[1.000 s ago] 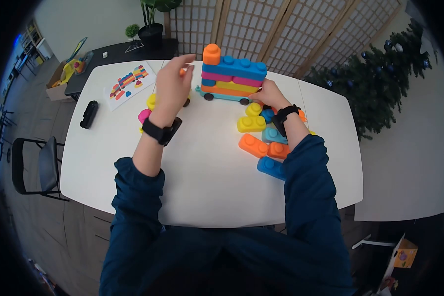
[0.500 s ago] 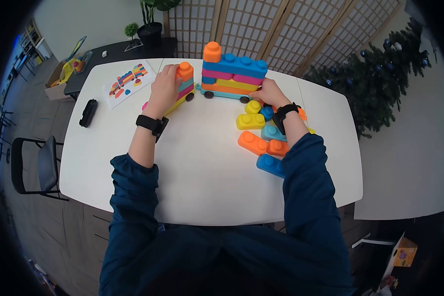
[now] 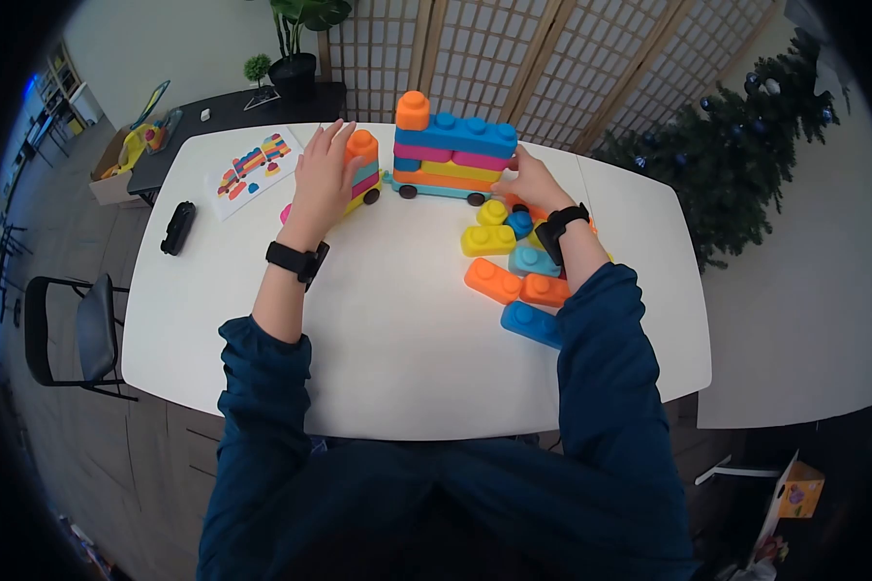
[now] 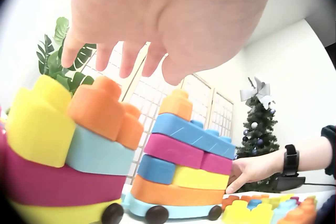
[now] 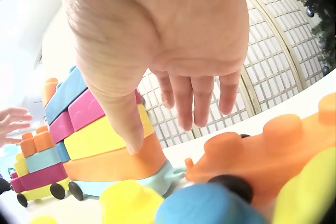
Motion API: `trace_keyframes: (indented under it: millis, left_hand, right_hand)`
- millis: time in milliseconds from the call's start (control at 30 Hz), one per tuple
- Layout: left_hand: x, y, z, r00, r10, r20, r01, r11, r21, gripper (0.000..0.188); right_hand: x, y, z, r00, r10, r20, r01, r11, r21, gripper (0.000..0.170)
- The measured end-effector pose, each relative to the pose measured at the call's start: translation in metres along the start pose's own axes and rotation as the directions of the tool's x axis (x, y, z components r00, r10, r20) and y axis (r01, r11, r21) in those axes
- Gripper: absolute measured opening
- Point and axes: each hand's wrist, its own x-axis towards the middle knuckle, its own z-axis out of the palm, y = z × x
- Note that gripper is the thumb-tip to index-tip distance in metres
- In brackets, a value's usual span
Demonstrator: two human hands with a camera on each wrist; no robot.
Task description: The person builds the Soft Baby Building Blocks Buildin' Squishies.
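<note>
The left hand [image 3: 320, 189] holds nothing, its fingers spread wide beside and above the shorter block wagon [image 3: 367, 172]. At the right end of the taller block wagon [image 3: 455, 165], on the white table [image 3: 407, 368], the right hand [image 3: 536, 187] is loosely extended, its thumb seemingly touching the orange bottom block [image 5: 118, 163]. Loose blocks [image 3: 492, 279] lie near that hand.

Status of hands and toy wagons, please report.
Left hand open over short wagon. Right hand open at end of tall wagon. Loose blocks beside it.
</note>
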Motion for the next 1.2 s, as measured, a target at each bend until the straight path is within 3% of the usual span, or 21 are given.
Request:
trace_keyframes:
  millis: [133, 200, 333, 400, 667, 800, 900, 933, 1000, 1133, 1167, 1200]
  left_hand:
    - [-0.009, 0.036, -0.043, 0.997, 0.013, 0.079, 0.004, 0.978, -0.21, 0.028]
    - [-0.019, 0.063, -0.065, 0.959, -0.047, 0.279, 0.152, 0.917, -0.368, 0.02]
    - [-0.045, 0.097, -0.086, 0.932, -0.05, 0.36, 0.187, 0.915, -0.357, 0.016]
    - [-0.057, 0.109, -0.092, 0.877, -0.027, 0.48, 0.235, 0.895, -0.378, 0.013]
    - [-0.094, 0.127, -0.111, 0.887, -0.053, 0.458, 0.276, 0.857, -0.435, 0.014]
    - [-0.103, 0.118, -0.117, 0.887, -0.082, 0.455, 0.295, 0.859, -0.419, 0.013]
    - [-0.108, 0.112, -0.116, 0.898, -0.106, 0.426, 0.304, 0.851, -0.429, 0.015]
    - [-0.109, 0.11, -0.115, 0.867, -0.139, 0.478, 0.361, 0.836, -0.413, 0.021]
    - [-0.111, 0.109, -0.11, 0.831, -0.166, 0.532, 0.417, 0.818, -0.396, 0.028]
    - [-0.119, 0.11, -0.1, 0.842, -0.136, 0.522, 0.352, 0.871, -0.342, 0.064]
    - [-0.12, 0.111, -0.098, 0.84, -0.114, 0.531, 0.335, 0.879, -0.341, 0.077]
    - [-0.121, 0.112, -0.097, 0.838, -0.114, 0.533, 0.336, 0.878, -0.341, 0.077]
  right_hand:
    - [-0.008, 0.017, -0.037, 0.996, 0.059, 0.069, -0.06, 0.998, 0.02, 0.055]
    - [-0.011, 0.028, -0.053, 0.98, 0.122, 0.157, -0.108, 0.989, -0.096, 0.046]
    - [-0.027, 0.038, -0.066, 0.933, 0.253, 0.256, -0.158, 0.927, -0.34, 0.048]
    - [-0.034, 0.042, -0.061, 0.931, 0.261, 0.254, -0.151, 0.911, -0.383, 0.05]
    - [-0.045, 0.057, -0.057, 0.933, 0.328, 0.147, -0.237, 0.869, -0.435, 0.051]
    - [-0.052, 0.026, -0.089, 0.966, 0.259, 0.022, -0.231, 0.893, -0.387, 0.052]
    - [-0.075, -0.016, -0.109, 0.995, 0.086, -0.041, -0.094, 0.957, -0.273, 0.054]
    - [-0.086, -0.031, -0.109, 0.995, 0.092, -0.044, -0.101, 0.956, -0.276, 0.054]
    - [-0.111, -0.067, -0.104, 0.997, -0.076, 0.018, 0.078, 0.945, -0.317, 0.053]
    - [-0.155, -0.13, -0.066, 0.974, -0.112, 0.198, 0.172, 0.933, -0.317, 0.055]
    - [-0.164, -0.137, -0.052, 0.963, -0.17, 0.209, 0.227, 0.931, -0.287, 0.055]
    - [-0.171, -0.141, -0.038, 0.948, -0.23, 0.219, 0.283, 0.925, -0.255, 0.055]
